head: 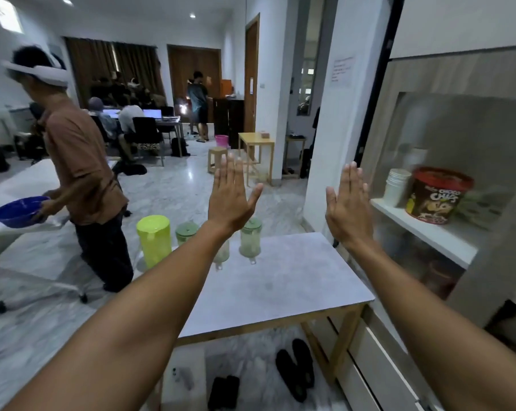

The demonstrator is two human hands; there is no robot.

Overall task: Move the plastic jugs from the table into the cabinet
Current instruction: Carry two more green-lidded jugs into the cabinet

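Both hands are up in the air, flat and open, holding nothing: the left hand (pixel 231 200) and the right hand (pixel 348 206) hover above the table (pixel 295 280).

The jugs stand in a row along the far edge of the table. A bright yellow-green jug (pixel 154 240) is at the far left corner. Next come two pale green jugs (pixel 251 241) with lids (a third one seems to hide behind the left arm).

They look empty, so they are likely light. The plastic is stiff and smooth, maybe a bit slippery. Best to hold each one by its handle or around its middle.

The cabinet (pixel 428 232) is just beside the table's right edge.
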